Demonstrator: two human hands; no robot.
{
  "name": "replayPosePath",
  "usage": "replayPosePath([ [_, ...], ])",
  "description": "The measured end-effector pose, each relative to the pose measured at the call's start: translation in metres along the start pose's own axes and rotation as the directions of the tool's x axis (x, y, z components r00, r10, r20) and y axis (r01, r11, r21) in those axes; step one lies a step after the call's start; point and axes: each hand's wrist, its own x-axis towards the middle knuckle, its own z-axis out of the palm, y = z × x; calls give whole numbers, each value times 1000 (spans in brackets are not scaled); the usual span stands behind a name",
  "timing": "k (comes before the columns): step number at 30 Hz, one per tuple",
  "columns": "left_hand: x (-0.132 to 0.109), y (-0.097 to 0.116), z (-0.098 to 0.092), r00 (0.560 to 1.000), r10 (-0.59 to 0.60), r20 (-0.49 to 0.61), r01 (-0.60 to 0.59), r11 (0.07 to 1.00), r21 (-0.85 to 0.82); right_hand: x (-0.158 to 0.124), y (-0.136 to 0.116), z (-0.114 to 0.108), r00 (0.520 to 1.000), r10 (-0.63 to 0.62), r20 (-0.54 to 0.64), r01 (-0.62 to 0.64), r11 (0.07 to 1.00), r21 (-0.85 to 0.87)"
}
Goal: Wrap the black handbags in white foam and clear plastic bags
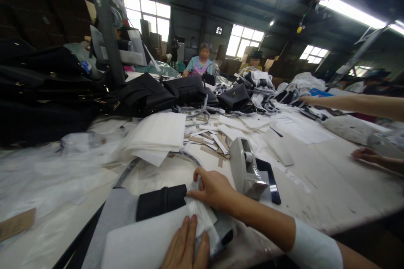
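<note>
A black handbag (161,201) lies before me, its black flap and band showing between grey tissue and a white foam sheet (135,239). Its wrapped handle (124,173) curves up behind it. My left hand (186,243) rests flat on the foam sheet and the edge of a translucent plastic wrap (202,214), fingers stretched out. With thumb and fingertips closed, my right hand (214,189) pinches the top of that wrap at the bag's right side. Part of the bag is hidden under the sheets and hands.
A tape dispenser (248,168) and a phone (273,183) stand right of my right hand. Behind are stacked foam sheets (158,134), paper strips (217,141) and black bags (186,88). A co-worker's arm (353,104) reaches in from the right; plastic bags (47,176) lie left.
</note>
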Motion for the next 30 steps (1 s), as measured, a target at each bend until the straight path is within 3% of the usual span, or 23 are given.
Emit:
replayPosePath([
  [3, -2, -4, 5, 999, 31, 8, -32, 999, 12, -12, 9, -17, 997, -45, -63, 50, 996, 78],
  [5, -4, -7, 7, 996, 86, 21, -87, 996, 19, -31, 27, -38, 980, -25, -195, 57, 986, 158],
  [8, -8, -11, 11, 991, 132, 21, -132, 991, 24, -69, 64, -75, 885, 140, -444, -37, 972, 233],
  [10, -11, -12, 13, 990, 141, 23, -142, 990, 22, -92, 87, -92, 819, 272, -506, -151, 952, 267],
  [14, -14, -14, 16, 984, 173, 35, -175, 984, 36, -107, 111, -93, 813, 459, -357, -300, 857, 418],
  [18, -13, -15, 14, 980, 192, 50, -194, 980, 34, -91, 110, -81, 814, 536, -222, -345, 755, 558],
  [22, -12, -14, 12, 987, 150, 53, -149, 989, -10, -77, 107, -86, 779, 618, -105, -392, 611, 687],
  [25, -12, -14, 11, 990, 132, 49, -130, 991, -39, -80, 101, -94, 755, 649, -91, -379, 545, 748],
  [30, -12, -13, 13, 991, 128, 26, -127, 991, -49, -107, 73, -99, 740, 647, -184, -257, 525, 811],
])
